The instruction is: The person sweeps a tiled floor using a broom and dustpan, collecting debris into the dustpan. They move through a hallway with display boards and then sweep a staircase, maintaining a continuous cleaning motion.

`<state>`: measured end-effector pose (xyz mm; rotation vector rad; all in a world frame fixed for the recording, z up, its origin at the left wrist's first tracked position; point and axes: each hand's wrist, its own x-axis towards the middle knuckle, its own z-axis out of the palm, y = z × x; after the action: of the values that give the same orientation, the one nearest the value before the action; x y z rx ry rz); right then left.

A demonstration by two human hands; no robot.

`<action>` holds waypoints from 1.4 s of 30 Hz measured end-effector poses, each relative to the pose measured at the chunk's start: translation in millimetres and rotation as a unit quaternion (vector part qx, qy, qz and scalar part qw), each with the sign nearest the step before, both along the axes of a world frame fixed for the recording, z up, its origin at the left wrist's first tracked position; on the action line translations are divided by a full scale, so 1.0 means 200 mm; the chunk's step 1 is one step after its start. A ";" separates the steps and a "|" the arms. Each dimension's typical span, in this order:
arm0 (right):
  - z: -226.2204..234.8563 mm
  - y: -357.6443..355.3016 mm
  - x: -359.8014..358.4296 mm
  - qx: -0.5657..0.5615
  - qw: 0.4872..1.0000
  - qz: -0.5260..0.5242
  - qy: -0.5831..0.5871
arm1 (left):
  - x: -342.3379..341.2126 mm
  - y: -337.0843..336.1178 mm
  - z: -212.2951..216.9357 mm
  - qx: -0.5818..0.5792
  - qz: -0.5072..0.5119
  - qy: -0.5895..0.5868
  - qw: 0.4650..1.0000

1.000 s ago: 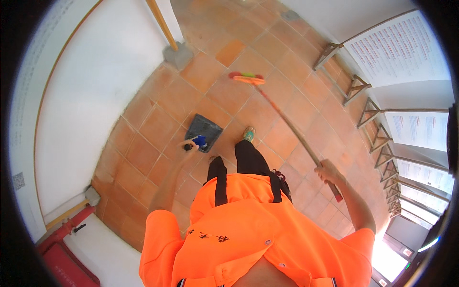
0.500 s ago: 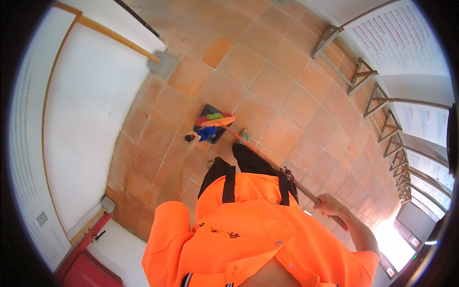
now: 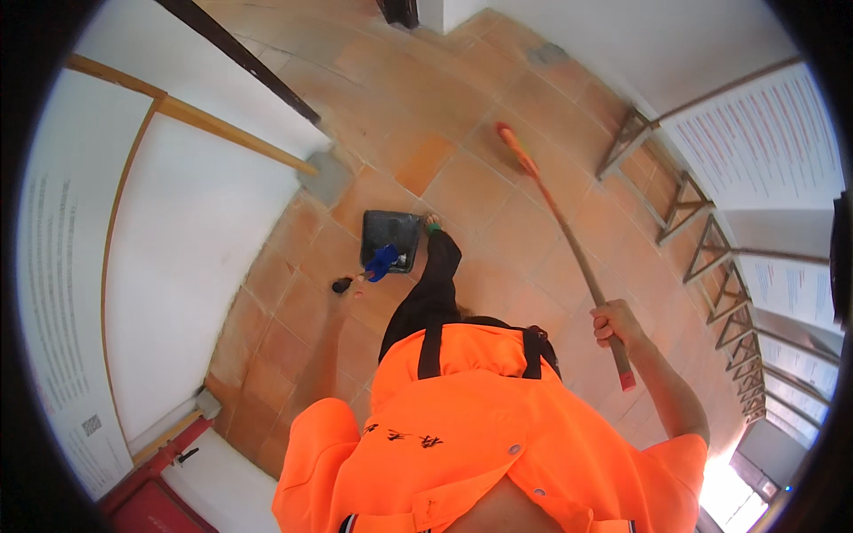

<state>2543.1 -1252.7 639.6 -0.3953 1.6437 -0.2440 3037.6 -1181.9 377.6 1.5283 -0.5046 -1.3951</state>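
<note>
My right hand (image 3: 617,323) is closed around the wooden stick of a broom (image 3: 569,233), near its red-tipped upper end. The broom's orange head (image 3: 515,148) is out over the tiles ahead and to the right, seen edge-on and a little blurred. Low on my left, my left hand (image 3: 355,290) grips the handle of a black dustpan (image 3: 375,227), just below the handle's black end. Something blue, cloth-like (image 3: 382,263), is bunched around the handle in front of the pan. A few small light bits seem to lie in the pan.
Terracotta tiles (image 3: 480,191) cover the floor. White panels (image 3: 213,204) in a wooden frame line the left side, with a grey block (image 3: 325,176) at the post's foot. Display boards on triangular wooden brackets (image 3: 684,209) run along the right. A red box-like thing (image 3: 160,506) sits lower left.
The broom head has swung from over the dustpan out to the far right, baring the pan. My right hand has risen a little. The dustpan stays low at my left.
</note>
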 end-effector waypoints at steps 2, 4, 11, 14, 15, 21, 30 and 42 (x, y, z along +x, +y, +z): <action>0.06 -0.26 0.08 0.014 0.999 -0.040 -0.026 | 0.00 -0.16 0.07 -0.033 0.036 -0.049 0.998; 0.09 -0.48 0.12 0.041 0.991 -0.119 -0.055 | 0.02 -0.24 0.07 -0.069 0.032 -0.069 0.995; 0.15 -1.06 0.53 0.128 0.928 -0.219 -0.272 | 0.15 -0.67 0.13 -0.158 0.031 -0.083 0.983; 0.19 -1.26 0.99 0.183 0.916 -0.186 -0.306 | 0.19 -0.82 0.23 -0.152 0.043 -0.078 0.984; 0.18 -1.34 1.14 0.218 0.909 -0.198 -0.295 | 0.20 -0.86 0.26 -0.149 0.053 -0.081 0.984; -0.36 -2.12 1.51 0.255 0.685 -0.173 -0.660 | 0.19 -1.16 0.31 -0.066 0.089 -0.069 0.991; -0.21 -2.86 1.37 -0.026 0.922 0.215 -0.320 | 0.18 -1.82 0.61 -0.023 0.163 -0.068 0.984; 0.12 -3.66 1.23 -0.005 0.952 0.264 -0.157 | 0.40 -2.77 0.82 -0.044 0.239 -0.099 0.965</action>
<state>2788.2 -1984.3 663.9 -0.7470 1.1741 0.0859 3117.2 -1736.8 541.8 1.5939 -0.2845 -0.8446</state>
